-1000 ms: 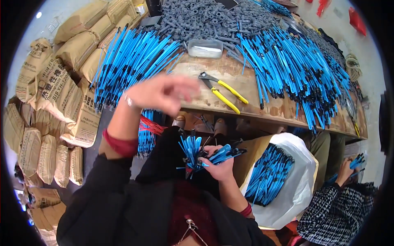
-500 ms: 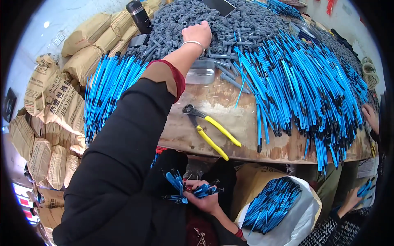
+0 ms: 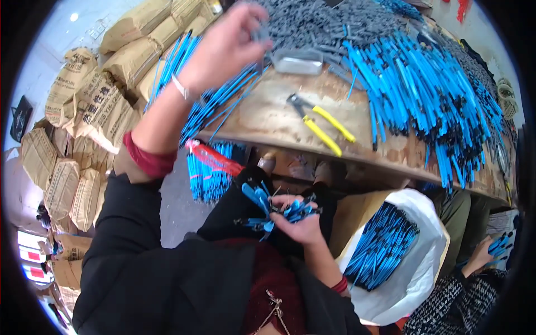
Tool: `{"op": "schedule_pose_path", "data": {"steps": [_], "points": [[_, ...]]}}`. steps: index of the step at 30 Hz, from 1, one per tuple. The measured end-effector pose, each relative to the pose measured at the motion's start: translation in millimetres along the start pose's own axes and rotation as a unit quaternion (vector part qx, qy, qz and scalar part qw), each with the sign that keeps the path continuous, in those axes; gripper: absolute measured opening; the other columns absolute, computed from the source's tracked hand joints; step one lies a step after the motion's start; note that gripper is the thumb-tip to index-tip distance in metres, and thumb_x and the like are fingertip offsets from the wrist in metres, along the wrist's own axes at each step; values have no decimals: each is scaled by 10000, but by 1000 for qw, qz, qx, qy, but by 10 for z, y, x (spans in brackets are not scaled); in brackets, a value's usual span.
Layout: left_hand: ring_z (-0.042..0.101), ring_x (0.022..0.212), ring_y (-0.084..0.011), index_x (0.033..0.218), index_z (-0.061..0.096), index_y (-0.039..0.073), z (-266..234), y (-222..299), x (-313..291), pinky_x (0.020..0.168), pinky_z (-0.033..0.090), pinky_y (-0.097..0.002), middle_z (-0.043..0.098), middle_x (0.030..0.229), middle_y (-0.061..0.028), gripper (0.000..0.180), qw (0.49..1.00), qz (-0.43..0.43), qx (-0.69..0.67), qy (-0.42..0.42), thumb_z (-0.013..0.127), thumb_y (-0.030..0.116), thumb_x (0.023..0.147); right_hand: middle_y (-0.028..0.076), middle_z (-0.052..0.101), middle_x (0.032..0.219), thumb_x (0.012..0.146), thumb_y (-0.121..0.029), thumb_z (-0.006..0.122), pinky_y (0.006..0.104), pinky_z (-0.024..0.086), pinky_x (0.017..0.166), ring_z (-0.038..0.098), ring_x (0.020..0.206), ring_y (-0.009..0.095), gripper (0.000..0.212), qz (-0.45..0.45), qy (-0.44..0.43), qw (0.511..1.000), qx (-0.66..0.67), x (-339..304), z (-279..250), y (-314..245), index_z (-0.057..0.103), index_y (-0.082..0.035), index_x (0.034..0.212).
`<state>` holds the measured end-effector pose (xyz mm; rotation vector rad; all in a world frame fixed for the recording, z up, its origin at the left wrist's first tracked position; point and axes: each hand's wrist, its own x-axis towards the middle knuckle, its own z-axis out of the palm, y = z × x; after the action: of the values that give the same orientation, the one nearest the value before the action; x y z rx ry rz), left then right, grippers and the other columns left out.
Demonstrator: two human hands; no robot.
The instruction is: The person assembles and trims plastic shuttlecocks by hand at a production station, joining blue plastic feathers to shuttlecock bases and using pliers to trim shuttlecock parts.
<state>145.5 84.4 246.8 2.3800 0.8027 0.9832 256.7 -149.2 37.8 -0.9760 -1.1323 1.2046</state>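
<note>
My left hand (image 3: 234, 47) is raised over the far left of the table, blurred by motion. Its fingers are curled, with a greyish patch between thumb and fingers that I cannot make out. Down at my lap, my right hand (image 3: 301, 223) is closed around a bunch of thin blue strips with black ends (image 3: 258, 195), fanning out to both sides. End-cutting pliers with yellow handles (image 3: 318, 125) lie on the wooden table. Behind them is a heap of grey plastic fittings (image 3: 318, 25), nearest to my left hand.
Blue strips lie piled on the table's right (image 3: 416, 84) and left (image 3: 215, 111). A clear plastic box (image 3: 298, 62) sits before the heap. Beside my right arm, a white-lined sack (image 3: 430, 240) holds more strips. Paper sacks (image 3: 84, 111) are stacked left. At right, another person's hand (image 3: 480, 254) holds strips.
My left hand has come off the grey heap, moving left and toward me. The view has shifted, showing a bundle of strips below the table. My right hand still holds its bunch.
</note>
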Motion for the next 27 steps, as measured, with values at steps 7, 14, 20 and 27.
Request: {"op": "schedule_pose_path", "data": {"steps": [7, 14, 20, 27], "points": [[562, 813, -123, 1079, 480, 14, 323, -516, -2596, 689, 467, -230, 506, 915, -50, 337, 921, -181, -302, -167, 619, -26, 775, 85, 645, 882, 662, 4, 715, 269, 482, 725, 599, 805, 129, 233, -5, -114, 989, -98, -306, 674, 418, 624, 6, 877], [570, 911, -150, 1087, 544, -8, 192, -985, -2984, 779, 471, -257, 537, 981, -79, 311, 871, -55, -421, -249, 627, -8, 788, 110, 627, 887, 646, 8, 732, 302, 477, 768, 594, 852, 165, 267, -21, -112, 992, -59, -146, 1087, 603, 498, -7, 772], [577, 896, -164, 1067, 560, -28, 91, -1310, -3097, 784, 479, -265, 559, 1021, -122, 277, 844, -119, -475, -219, 624, 6, 800, 109, 617, 888, 636, -2, 742, 318, 468, 764, 585, 843, 187, 268, 66, -40, 996, -36, 10, 1316, 733, 514, -17, 775], [594, 873, -162, 1085, 553, -24, 217, -1659, -2924, 772, 480, -268, 581, 1021, -112, 332, 789, -77, -544, -277, 655, 94, 792, 102, 611, 886, 617, -21, 762, 317, 452, 766, 571, 847, 186, 292, 62, -36, 997, -15, 171, 1345, 782, 526, -24, 789]]}}
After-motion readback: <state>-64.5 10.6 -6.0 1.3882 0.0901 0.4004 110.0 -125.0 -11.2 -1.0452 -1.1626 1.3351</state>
